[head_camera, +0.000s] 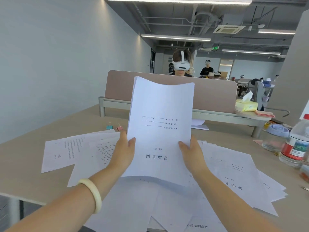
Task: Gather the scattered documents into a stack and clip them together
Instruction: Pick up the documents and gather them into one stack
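Observation:
I hold a stack of white printed sheets (pixel 160 124) upright above the desk, its cover text upside down to me. My left hand (pixel 124 150) grips its left edge and my right hand (pixel 192 151) grips its right edge, thumbs on the front. Loose sheets lie scattered on the desk: some to the left (pixel 66 153), some to the right (pixel 234 173), more below the stack (pixel 142 206). A blue binder clip (pixel 109 127) and a pink binder clip (pixel 119 128) lie on the desk beyond the left sheets.
A beige desk (pixel 25 156) ends at a pink partition (pixel 214 96), with a person in a headset behind it. At the right stand a water bottle (pixel 296 144), a clear jar with a blue lid (pixel 275 138) and a tissue box (pixel 246 105).

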Available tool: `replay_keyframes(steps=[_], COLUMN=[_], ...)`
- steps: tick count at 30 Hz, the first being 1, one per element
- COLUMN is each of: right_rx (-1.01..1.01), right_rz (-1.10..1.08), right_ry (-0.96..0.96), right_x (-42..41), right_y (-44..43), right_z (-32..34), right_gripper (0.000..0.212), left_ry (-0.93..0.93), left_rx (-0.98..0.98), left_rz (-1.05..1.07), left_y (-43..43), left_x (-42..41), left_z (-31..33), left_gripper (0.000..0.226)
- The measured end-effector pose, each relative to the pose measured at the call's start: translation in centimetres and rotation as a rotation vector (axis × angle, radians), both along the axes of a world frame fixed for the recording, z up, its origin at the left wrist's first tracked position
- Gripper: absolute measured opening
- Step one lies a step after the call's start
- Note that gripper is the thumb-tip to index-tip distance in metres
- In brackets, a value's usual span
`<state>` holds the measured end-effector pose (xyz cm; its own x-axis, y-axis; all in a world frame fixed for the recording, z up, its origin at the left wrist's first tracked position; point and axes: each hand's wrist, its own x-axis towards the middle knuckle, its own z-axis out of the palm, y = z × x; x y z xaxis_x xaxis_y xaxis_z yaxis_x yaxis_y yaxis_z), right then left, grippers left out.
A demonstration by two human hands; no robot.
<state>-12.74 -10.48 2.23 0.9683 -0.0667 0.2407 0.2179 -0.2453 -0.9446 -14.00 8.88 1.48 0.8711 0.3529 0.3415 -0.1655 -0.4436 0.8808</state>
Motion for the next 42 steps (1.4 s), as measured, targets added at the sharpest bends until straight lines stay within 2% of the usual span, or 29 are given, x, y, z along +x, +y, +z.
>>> replay_keyframes(steps=[2,4,6,7,10,11,13,14,18,21,24,29,32,35,38,42], right_rx=[-0.063,-0.177,-0.313,-0.405,-0.78,-0.841,-0.866,-0.842,-0.807,-0.76,-0.72,-0.758,-0.893,-0.935,-0.813,-0.387], right_rz=[0.044,0.092,0.162,0.184,0.177,0.163,0.15,0.137,0.133,0.116,0.134,0.103,-0.038,-0.135,-0.207,-0.169], right_ry=[0.017,0.058,0.137,0.186,0.291,0.307,0.337,0.345,0.367,0.339,0.326,0.305,0.379,0.446,0.49,0.541], right_x=[-0.3,-0.8,-1.5,-1.9,-2.3,-2.3,-2.0,-1.9,-1.3,-0.9,-0.7,0.0,1.1,1.7,1.9,1.4], right_y=[0.5,1.6,3.2,4.1,6.2,6.6,6.8,6.7,5.8,5.4,5.0,3.0,-0.5,-4.7,-8.5,-11.8], right_z=[0.4,-0.1,-1.4,-2.2,-4.2,-4.6,-5.6,-6.0,-6.7,-6.8,-6.6,-6.7,-7.1,-6.6,-5.1,-3.4], right_gripper=[0.021,0.025,0.018,0.01,0.012,0.015,0.046,0.054,0.07,0.06,0.056,0.064,0.076,0.072,0.063,0.062], left_ry=[0.058,0.211,0.389,0.466,0.642,0.695,0.781,0.805,0.837,0.754,0.691,0.628,0.552,0.488,0.414,0.402], left_rx=[0.053,0.161,0.314,0.389,0.646,0.718,0.775,0.777,0.639,0.353,0.227,0.165,-0.036,-0.257,-0.327,-0.341], left_rz=[0.04,0.043,0.028,0.017,0.006,0.022,0.046,0.042,-0.003,-0.046,-0.07,-0.102,-0.159,-0.255,-0.316,-0.366], left_y=[2.0,4.1,5.7,6.2,7.3,7.4,7.3,7.3,8.1,8.4,8.2,8.6,8.9,8.9,8.1,5.1], left_x=[0.4,0.5,0.3,0.0,-0.7,-1.0,-1.4,-1.4,-1.1,-0.7,-0.6,-0.5,-0.6,-0.6,0.3,2.6], left_z=[0.9,0.8,-0.3,-0.9,-2.9,-3.1,-3.1,-3.0,-2.7,-2.7,-2.6,-2.9,-2.1,-0.4,0.6,-0.1], left_gripper=[0.014,0.022,0.023,0.025,0.033,0.036,0.042,0.042,0.036,0.013,0.026,0.02,0.025,0.031,0.037,0.045])
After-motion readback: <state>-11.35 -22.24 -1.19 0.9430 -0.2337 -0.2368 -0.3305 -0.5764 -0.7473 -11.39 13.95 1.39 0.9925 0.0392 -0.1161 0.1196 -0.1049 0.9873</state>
